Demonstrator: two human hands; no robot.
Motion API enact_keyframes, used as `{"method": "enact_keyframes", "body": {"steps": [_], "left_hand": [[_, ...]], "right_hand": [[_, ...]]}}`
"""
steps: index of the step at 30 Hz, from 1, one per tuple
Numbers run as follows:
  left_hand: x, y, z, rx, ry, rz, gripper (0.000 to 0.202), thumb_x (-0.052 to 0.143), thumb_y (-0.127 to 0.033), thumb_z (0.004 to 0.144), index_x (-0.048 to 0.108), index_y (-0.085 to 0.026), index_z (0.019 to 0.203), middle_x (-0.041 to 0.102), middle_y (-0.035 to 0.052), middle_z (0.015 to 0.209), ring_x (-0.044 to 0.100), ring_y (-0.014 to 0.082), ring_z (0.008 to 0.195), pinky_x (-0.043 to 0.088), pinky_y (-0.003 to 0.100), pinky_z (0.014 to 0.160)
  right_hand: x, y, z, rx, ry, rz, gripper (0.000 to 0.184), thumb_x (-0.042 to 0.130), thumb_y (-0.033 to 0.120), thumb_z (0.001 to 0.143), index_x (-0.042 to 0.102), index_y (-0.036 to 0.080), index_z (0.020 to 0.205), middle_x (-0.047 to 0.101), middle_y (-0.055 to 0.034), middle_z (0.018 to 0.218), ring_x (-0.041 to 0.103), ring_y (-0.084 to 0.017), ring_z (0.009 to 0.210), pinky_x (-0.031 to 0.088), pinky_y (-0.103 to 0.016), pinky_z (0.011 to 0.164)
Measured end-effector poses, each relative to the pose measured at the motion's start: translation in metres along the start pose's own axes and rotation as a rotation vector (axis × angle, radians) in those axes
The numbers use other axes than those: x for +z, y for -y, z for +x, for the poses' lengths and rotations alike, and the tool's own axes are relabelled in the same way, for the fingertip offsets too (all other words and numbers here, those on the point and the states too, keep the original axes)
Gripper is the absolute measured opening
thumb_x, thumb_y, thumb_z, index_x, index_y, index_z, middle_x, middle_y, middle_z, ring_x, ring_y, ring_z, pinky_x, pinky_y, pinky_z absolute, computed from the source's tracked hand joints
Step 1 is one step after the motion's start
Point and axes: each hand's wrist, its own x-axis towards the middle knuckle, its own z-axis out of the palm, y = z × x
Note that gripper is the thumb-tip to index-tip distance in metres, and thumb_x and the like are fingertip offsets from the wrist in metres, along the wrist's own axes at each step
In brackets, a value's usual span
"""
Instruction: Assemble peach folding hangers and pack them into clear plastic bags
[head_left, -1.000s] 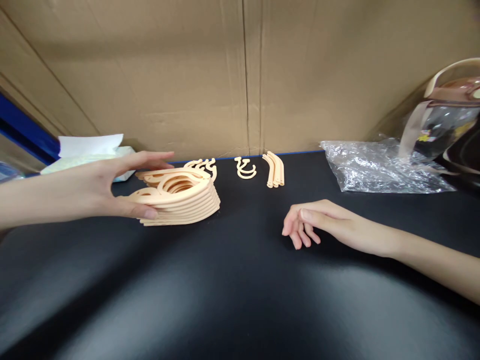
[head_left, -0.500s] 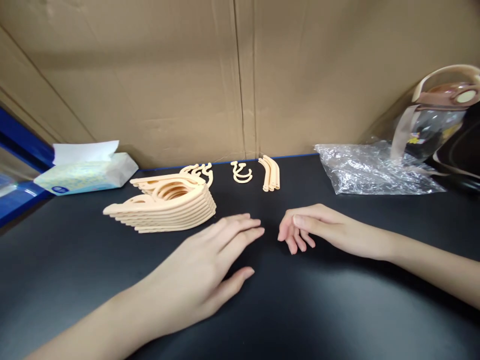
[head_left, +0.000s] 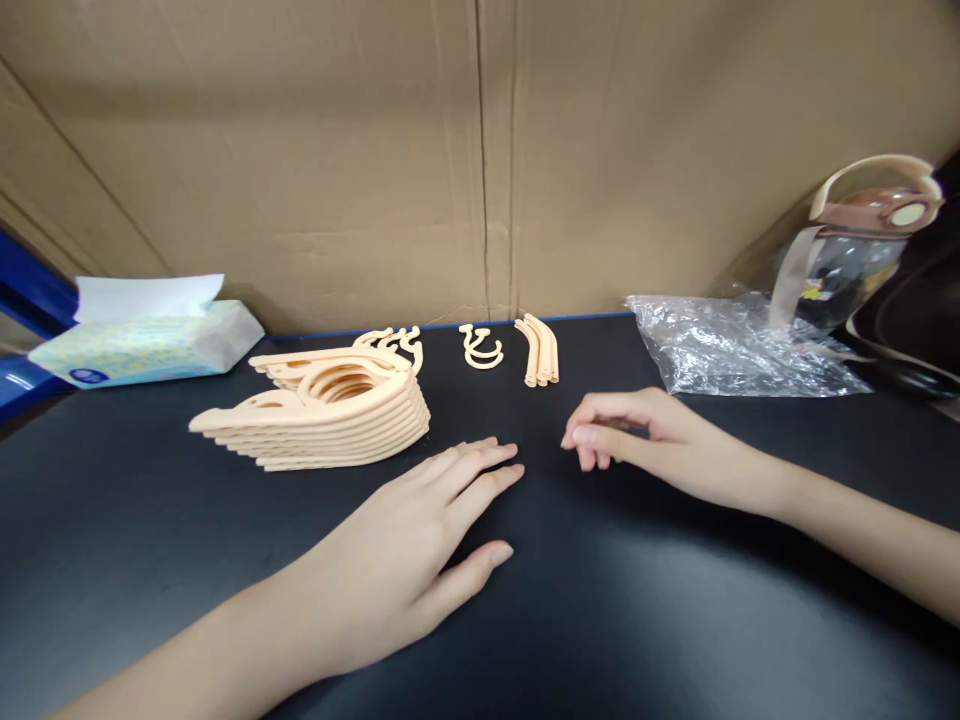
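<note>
Spanning the lower frame is one black table (head_left: 600, 620); one cardboard wall (head_left: 300, 160) fills the top. One stack of hanger pieces (head_left: 352, 430) lies left of centre, its long axis running across the frame — tapered ends left, rounded end right; its layers overlap too closely to count. One clear plastic bag (head_left: 742, 350) lies at centre right, one tissue pack (head_left: 157, 345) at the left, and one bottle (head_left: 862, 215) stands behind the bag. Of two hands, the left hand (head_left: 420, 530) is nearer the stack, which lies up and left of its fingers, close but seemingly apart; palm down, fingers slightly fanned, thumb well out, this hand grips nothing. The right hand (head_left: 645, 440), right of centre, is loosely curled; nothing shows between thumb and fingers — whether they touch, I cannot tell. Near the cardboard lie about three curved rods (head_left: 541, 352). Left of these are two hooks (head_left: 484, 365), and at least three more hooks (head_left: 416, 352) lie partly behind the stack.
</note>
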Motion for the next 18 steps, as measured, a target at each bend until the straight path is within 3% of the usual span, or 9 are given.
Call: {"method": "enact_keyframes", "body": {"steps": [4, 7, 15, 18], "left_hand": [[-0.006, -0.001, 0.000, 0.006, 0.036, -0.001, 0.047, 0.048, -0.035, 0.110, 0.051, -0.019, 0.154, 0.056, 0.0114, 0.159, 0.053, 0.0288, 0.148, 0.048, 0.047, 0.121], [-0.011, -0.002, 0.001, 0.006, 0.067, 0.009, 0.047, 0.049, -0.034, 0.109, 0.054, -0.015, 0.152, 0.056, 0.0147, 0.159, 0.054, 0.0315, 0.147, 0.050, 0.050, 0.119], [-0.017, -0.003, 0.001, -0.007, 0.089, -0.023, 0.046, 0.049, -0.034, 0.109, 0.055, -0.013, 0.151, 0.055, 0.0158, 0.159, 0.054, 0.0317, 0.147, 0.047, 0.050, 0.122], [-0.019, -0.004, 0.001, -0.014, 0.094, -0.033, 0.046, 0.049, -0.033, 0.109, 0.055, -0.014, 0.151, 0.055, 0.0160, 0.160, 0.053, 0.0319, 0.147, 0.047, 0.050, 0.122]], "right_hand": [[-0.017, 0.004, 0.009, -0.060, -0.242, -0.454, 0.030, 0.055, 0.049, 0.102, 0.072, 0.024, 0.103, 0.075, -0.0026, 0.092, 0.065, -0.018, 0.078, 0.049, -0.032, 0.071], [-0.027, 0.000, 0.025, -0.004, -0.282, -0.663, 0.036, 0.053, 0.048, 0.100, 0.069, 0.025, 0.121, 0.077, -0.0062, 0.111, 0.070, -0.024, 0.093, 0.052, -0.037, 0.082], [-0.034, -0.015, 0.087, 0.236, -0.303, -0.726, 0.054, 0.054, 0.055, 0.102, 0.057, 0.016, 0.139, 0.078, -0.0095, 0.098, 0.073, -0.030, 0.088, 0.055, -0.044, 0.080], [-0.034, -0.019, 0.106, 0.308, -0.320, -0.701, 0.052, 0.057, 0.054, 0.104, 0.058, 0.016, 0.139, 0.076, -0.0115, 0.108, 0.072, -0.028, 0.095, 0.058, -0.046, 0.087]]}}
